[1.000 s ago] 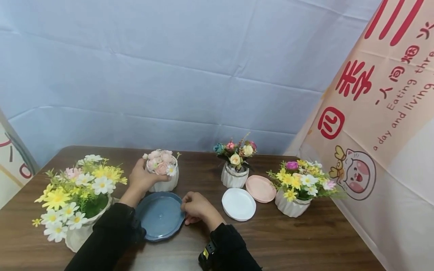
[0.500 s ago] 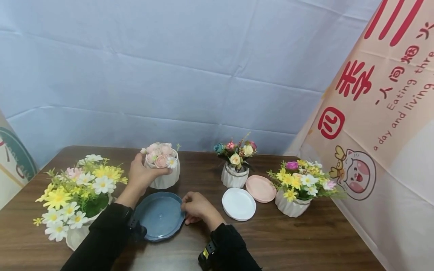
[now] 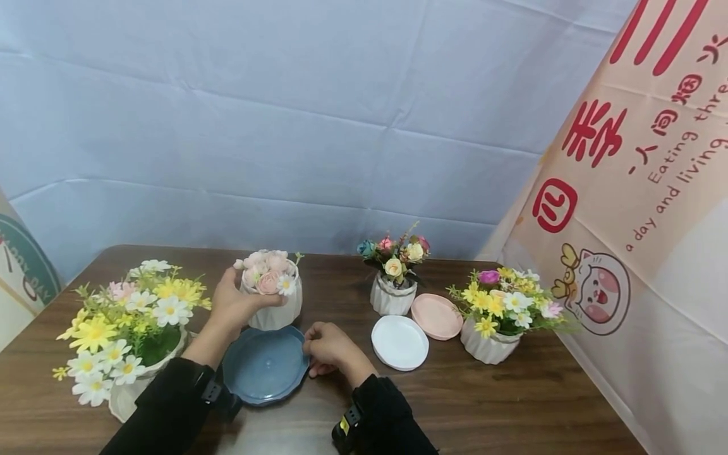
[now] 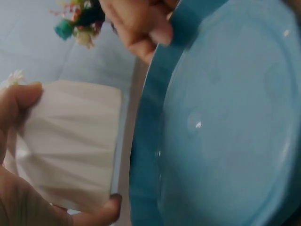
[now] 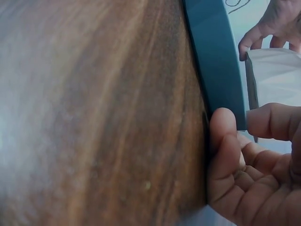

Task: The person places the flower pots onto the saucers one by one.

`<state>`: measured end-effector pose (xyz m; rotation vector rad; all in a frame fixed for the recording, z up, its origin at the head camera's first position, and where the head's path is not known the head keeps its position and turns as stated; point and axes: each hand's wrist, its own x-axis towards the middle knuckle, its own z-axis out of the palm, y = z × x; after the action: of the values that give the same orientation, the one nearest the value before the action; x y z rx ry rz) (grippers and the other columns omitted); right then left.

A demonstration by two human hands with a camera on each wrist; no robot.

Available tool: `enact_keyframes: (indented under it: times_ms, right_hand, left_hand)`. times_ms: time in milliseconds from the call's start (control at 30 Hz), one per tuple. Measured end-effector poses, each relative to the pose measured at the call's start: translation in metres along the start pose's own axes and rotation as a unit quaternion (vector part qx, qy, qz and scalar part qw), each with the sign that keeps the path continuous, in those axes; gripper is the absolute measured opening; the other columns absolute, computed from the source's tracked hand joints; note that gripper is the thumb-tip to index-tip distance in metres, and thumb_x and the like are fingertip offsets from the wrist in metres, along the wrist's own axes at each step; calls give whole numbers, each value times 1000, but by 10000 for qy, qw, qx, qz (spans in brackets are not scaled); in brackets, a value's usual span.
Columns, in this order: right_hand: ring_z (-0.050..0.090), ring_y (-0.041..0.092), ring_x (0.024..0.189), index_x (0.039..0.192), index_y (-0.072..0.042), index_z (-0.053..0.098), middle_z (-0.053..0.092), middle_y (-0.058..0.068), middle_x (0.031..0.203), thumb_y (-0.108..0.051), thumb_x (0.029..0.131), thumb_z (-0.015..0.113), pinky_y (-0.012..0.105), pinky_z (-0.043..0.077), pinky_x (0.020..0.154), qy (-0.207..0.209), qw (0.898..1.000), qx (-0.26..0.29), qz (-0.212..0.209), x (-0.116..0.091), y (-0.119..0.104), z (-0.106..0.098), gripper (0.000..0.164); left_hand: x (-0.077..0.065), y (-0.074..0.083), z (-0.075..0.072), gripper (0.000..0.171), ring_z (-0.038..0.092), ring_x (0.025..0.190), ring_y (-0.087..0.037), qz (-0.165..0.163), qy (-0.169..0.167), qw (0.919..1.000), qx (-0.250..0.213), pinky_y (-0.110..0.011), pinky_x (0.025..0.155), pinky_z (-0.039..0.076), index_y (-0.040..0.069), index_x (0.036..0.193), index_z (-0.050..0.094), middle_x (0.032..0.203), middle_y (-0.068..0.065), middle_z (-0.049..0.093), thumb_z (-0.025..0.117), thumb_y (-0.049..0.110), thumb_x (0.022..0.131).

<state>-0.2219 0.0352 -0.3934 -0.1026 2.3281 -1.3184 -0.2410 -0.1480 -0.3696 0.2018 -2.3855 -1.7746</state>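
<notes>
My left hand [image 3: 240, 303] grips a white ribbed flower pot [image 3: 280, 314] filled with pale pink roses [image 3: 267, 272] and a white daisy. Its thumb lies across the front and the fingers go round the far side. In the left wrist view, the pot [image 4: 70, 146] hangs close over the blue plate [image 4: 225, 122]. The pot's base overlaps the plate's far rim in the head view. With thumb and curled fingers, my right hand [image 3: 332, 351] pinches the right rim of that round blue plate [image 3: 264, 366], on the wooden table.
At the left stands a larger pot of yellow and white daisies [image 3: 127, 341], beside my left sleeve. Farther right are a pot of mixed roses [image 3: 392, 297], a white saucer [image 3: 400, 343], a pink saucer [image 3: 436, 317] and another flower pot [image 3: 490, 344]. A pale cloth [image 3: 284, 126] hangs behind.
My left hand has raised the pot a little, then brought it nearer the blue plate, so its base now overlaps the far rim. My right hand has stayed at the plate's rim.
</notes>
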Motion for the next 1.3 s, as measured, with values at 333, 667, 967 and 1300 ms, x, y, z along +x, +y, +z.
enact_keyframes:
  times_ms: [333,667,967,1300]
  right_hand:
    - [53,16,41,92,-3,51,52,12,58,-3,80,51,28,46,40,-145,9997,179,-113,0,2,2,12]
    - [54,17,43,95,-3,50,52,13,59,-3,80,52,28,47,41,-162,9995,248,-97,-1,4,1,15]
    - [53,16,41,94,-3,51,51,12,55,-4,80,51,27,45,39,-81,9995,257,-164,1,4,2,14]
    - [53,15,41,94,-3,52,51,11,55,-4,81,50,27,45,39,-56,9997,175,-156,1,4,0,13]
  left_hand:
    - [-29,6,0,123,25,119,-32,-111,-220,9997,-35,-46,92,29,3,136,9,133,-18,24,85,30,43]
    - [-30,-32,3,115,38,104,-25,89,82,9999,9,-41,79,40,13,128,26,118,-8,38,83,45,33]
    - [-53,-25,-5,107,40,101,-24,98,-85,9999,-51,-39,83,37,8,120,31,113,-7,40,86,33,32]
    - [-78,-4,-8,100,40,100,-28,-27,-259,9996,56,-38,81,39,2,120,30,113,-13,40,85,16,38]
